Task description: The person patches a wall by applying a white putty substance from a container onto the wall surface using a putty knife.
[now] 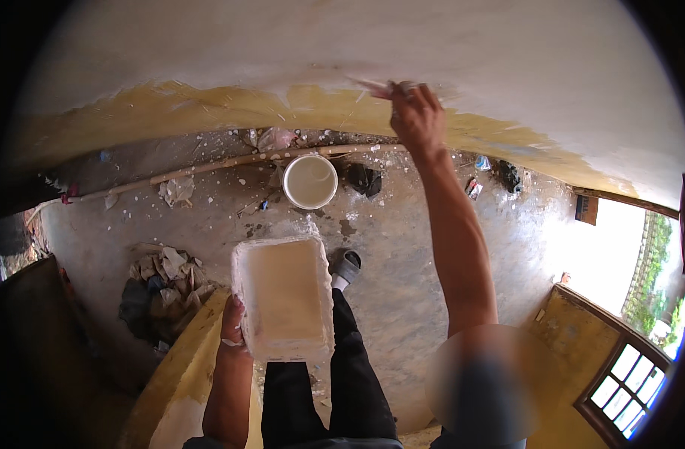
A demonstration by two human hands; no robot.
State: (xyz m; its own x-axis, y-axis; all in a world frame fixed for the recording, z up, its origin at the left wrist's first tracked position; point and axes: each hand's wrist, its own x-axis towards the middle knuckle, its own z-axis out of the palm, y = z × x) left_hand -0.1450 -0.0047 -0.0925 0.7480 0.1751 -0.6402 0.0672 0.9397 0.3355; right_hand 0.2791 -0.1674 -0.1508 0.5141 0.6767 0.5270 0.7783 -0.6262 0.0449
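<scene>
My left hand (232, 323) grips the left side of a rectangular tray (241, 299), its edges crusted white. The inside of the tray looks pale beige, and it is held level above my legs. Stretched out ahead, my right hand (419, 121) closes on a thin flat tool (371, 87), smeared by motion, whose kind I cannot make out. The tool points left, at or close to the wall (282, 49). White coating covers the wall's upper part, with an uneven yellow band (200, 111) below it.
A white bucket (310, 206) of pale liquid stands on the floor beyond the tray. A long pole (230, 162) lies along the wall's foot. Black plastic (365, 180) sits right of the bucket. Crumpled paper and rubbish (170, 273) lie at left, beside a yellow ledge (174, 370). At right is a windowed panel (574, 344).
</scene>
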